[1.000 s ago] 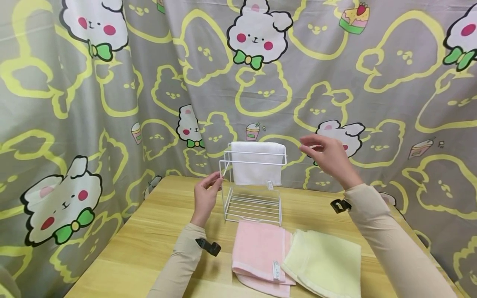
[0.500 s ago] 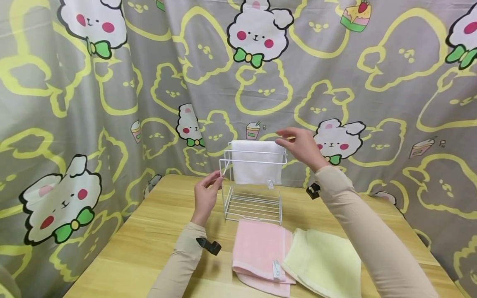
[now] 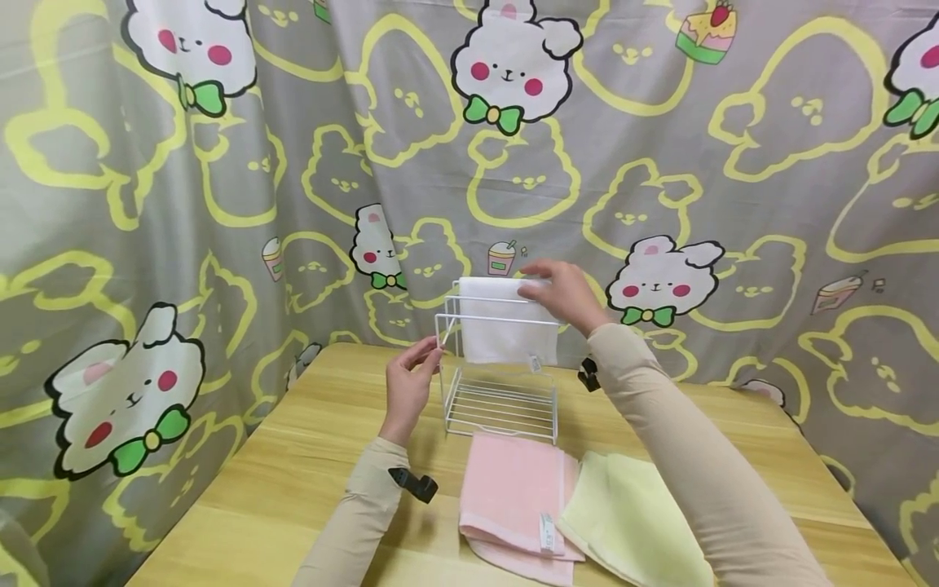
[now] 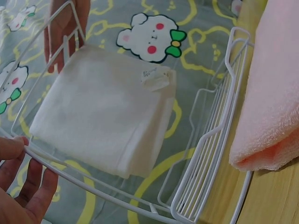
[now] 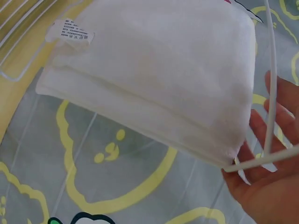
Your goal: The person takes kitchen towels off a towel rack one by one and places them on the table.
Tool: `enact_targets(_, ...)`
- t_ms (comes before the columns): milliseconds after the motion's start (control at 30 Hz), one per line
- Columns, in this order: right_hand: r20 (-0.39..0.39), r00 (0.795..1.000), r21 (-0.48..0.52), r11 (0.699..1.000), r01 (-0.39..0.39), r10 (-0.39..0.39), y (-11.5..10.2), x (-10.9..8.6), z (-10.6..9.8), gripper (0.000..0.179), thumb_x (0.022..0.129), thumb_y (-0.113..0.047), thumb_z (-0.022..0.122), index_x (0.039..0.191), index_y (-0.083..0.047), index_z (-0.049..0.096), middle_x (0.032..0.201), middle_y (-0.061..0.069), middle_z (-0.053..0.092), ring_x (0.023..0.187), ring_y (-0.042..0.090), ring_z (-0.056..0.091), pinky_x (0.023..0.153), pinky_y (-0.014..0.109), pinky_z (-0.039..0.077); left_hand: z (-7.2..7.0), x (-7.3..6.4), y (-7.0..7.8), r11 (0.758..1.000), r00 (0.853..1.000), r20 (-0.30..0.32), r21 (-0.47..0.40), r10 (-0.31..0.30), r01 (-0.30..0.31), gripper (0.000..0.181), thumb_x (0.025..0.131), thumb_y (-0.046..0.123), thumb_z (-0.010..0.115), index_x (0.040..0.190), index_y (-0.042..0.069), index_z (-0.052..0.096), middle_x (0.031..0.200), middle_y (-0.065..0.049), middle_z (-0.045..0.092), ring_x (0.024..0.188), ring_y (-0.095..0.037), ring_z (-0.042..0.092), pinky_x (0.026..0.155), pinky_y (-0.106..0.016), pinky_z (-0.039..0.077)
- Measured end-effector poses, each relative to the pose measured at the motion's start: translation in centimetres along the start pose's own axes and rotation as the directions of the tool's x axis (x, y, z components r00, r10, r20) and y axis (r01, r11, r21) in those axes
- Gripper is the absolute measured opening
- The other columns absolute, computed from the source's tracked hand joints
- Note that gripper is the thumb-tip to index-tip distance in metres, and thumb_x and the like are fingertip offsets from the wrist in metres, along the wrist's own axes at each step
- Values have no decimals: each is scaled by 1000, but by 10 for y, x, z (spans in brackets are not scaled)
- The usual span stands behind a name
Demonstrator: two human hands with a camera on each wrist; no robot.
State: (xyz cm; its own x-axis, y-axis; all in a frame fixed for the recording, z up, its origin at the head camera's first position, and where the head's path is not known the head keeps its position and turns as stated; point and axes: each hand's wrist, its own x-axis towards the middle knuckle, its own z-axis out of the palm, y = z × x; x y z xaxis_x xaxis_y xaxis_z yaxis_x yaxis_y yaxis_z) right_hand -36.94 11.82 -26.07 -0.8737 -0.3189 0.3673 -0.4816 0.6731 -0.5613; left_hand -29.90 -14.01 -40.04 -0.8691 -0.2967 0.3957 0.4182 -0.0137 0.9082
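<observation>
A white wire rack (image 3: 502, 417) stands upright on the table, with a folded white towel (image 3: 499, 338) draped over its rear top bar. My left hand (image 3: 409, 387) pinches the rack's left front wire; the left wrist view shows thumb and fingertips around that wire. My right hand (image 3: 563, 295) is at the towel's top right, overlapping it in the head view. In the right wrist view, the relaxed fingers of the right hand (image 5: 273, 163) reach past the rack's top wires beside the edge of the white towel (image 5: 159, 74). A printed tag hangs from the towel's lower edge.
A folded pink towel (image 3: 513, 489) lies directly before the rack, and a folded pale yellow towel (image 3: 623, 514) overlaps its right side, partly behind the right sleeve. The wooden table (image 3: 271, 481) backs onto a grey curtain (image 3: 411, 73) with rabbit prints.
My right hand has come in from the right, moving left to the white towel's top right. The left hand keeps its hold on the rack, and the towels lie as before.
</observation>
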Motion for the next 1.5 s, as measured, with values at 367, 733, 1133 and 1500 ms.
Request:
enact_targets(367,23,998,-29,998,-59,60,2,8,7,43,96,-24,73,134,-6,66,141,12,64,136,32,54,115,49,44,-2,1,-4,999,999,15,16,50,-50,20,93,2,73,113,-2,76,102,-19,77,81,-8,66,71,-18,61)
enact_targets(733,-2,995,-32,994,-103,103,2,12,11,32,97,-18,71,126,-4,72,128,15,71,121,34,64,106,49,52,-1,2,-4,999,999,5,20,49,-49,20,93,-3,71,112,-2,76,107,-29,73,84,-17,68,71,-18,61)
enact_targets(1133,-138,987,-56,995,-88,80,0,8,13,21,95,-16,75,113,-7,79,118,12,75,115,32,67,97,46,55,1,0,-2,996,997,9,22,83,-83,20,93,-1,73,113,-4,75,107,-31,72,82,-14,67,70,-17,60)
enact_targets(1500,-223,970,2,995,-104,102,-3,4,14,19,96,-19,74,111,-10,80,117,12,76,109,29,70,87,44,58,1,-1,0,999,999,-4,24,35,-35,23,93,2,74,115,-4,74,110,-30,72,83,-8,65,71,-16,60)
